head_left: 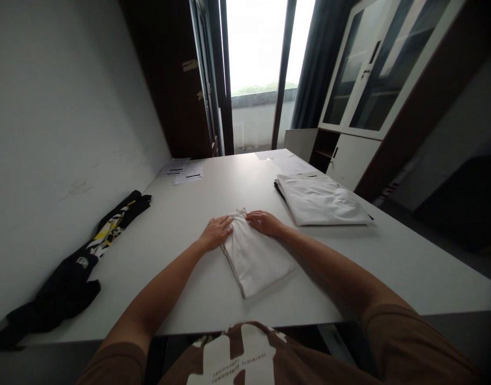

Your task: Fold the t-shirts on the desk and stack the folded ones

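In the frame's centre, the left hand [216,233] and right hand [265,222] lie open, without visible grip, on the folded white garment [261,262], which may wrinkle if palms drag unevenly.

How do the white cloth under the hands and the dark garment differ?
The white cloth lies folded flat; the dark garment, bunched. The cloth looks plain; the garment shows yellow patterning. The left hand and right hand touch the cloth, not the garment. Both fabrics rest on the table.

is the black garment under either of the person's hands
No, the left hand and right hand both rest on the nearer white cloth, while the black garment lies by the wall.
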Demonstrator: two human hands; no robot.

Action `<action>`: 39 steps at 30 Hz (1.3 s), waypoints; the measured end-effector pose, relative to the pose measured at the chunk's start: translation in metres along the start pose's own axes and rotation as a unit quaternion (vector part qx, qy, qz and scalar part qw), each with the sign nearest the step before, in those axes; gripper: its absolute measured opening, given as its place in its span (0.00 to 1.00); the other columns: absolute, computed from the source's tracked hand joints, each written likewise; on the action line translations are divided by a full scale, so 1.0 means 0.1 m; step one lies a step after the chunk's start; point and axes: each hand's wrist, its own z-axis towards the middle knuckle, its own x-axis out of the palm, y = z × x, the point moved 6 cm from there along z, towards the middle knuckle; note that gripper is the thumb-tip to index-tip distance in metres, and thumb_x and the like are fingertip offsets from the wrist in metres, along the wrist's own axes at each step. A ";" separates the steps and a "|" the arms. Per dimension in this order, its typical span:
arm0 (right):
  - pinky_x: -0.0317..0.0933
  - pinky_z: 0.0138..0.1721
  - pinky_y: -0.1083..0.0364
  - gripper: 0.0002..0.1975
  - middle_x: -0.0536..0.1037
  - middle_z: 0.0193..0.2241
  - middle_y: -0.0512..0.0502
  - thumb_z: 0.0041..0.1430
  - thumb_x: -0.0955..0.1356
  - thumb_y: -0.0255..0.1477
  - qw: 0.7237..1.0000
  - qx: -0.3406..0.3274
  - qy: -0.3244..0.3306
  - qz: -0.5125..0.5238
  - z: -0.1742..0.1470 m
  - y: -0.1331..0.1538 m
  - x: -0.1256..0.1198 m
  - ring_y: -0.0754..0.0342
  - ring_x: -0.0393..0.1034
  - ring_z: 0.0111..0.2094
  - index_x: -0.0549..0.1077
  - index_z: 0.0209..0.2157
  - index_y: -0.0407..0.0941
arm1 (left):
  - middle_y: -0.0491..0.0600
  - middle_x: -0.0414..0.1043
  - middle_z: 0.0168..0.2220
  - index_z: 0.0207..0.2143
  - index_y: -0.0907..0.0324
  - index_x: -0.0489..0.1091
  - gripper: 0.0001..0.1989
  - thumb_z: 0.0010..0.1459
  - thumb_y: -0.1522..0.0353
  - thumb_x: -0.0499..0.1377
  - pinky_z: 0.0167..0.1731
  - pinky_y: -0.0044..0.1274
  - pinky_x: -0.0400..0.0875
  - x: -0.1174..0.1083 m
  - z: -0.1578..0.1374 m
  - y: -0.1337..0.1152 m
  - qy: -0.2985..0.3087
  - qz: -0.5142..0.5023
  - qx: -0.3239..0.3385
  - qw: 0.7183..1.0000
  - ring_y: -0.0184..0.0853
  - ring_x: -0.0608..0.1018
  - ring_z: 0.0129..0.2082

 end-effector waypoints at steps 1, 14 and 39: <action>0.60 0.65 0.48 0.17 0.79 0.56 0.48 0.69 0.65 0.37 1.000 -0.005 -0.001 -0.003 0.00 0.00 0.00 0.49 0.71 0.60 0.80 0.54 0.52 | 0.50 0.56 0.72 0.71 0.49 0.56 0.28 0.73 0.55 0.46 0.70 0.44 0.50 0.02 0.01 0.04 0.006 0.005 -0.013 1.000 0.45 0.59 0.72; 0.61 0.65 0.42 0.20 0.77 0.58 0.44 0.68 0.69 0.42 0.994 -0.107 -0.015 0.036 -0.01 0.16 0.05 0.44 0.68 0.63 0.77 0.58 0.53 | 0.54 0.49 0.74 0.73 0.54 0.53 0.33 0.73 0.49 0.41 0.69 0.48 0.46 0.09 0.02 0.24 0.030 0.042 -0.103 0.993 0.50 0.51 0.74; 0.57 0.67 0.40 0.23 0.71 0.64 0.48 0.71 0.64 0.42 0.998 0.010 0.013 -0.055 0.03 -0.14 0.20 0.43 0.62 0.67 0.72 0.64 0.54 | 0.51 0.70 0.64 0.59 0.53 0.72 0.18 0.69 0.67 0.55 0.70 0.44 0.53 -0.23 -0.08 -0.17 -0.117 -0.014 0.078 0.990 0.42 0.69 0.65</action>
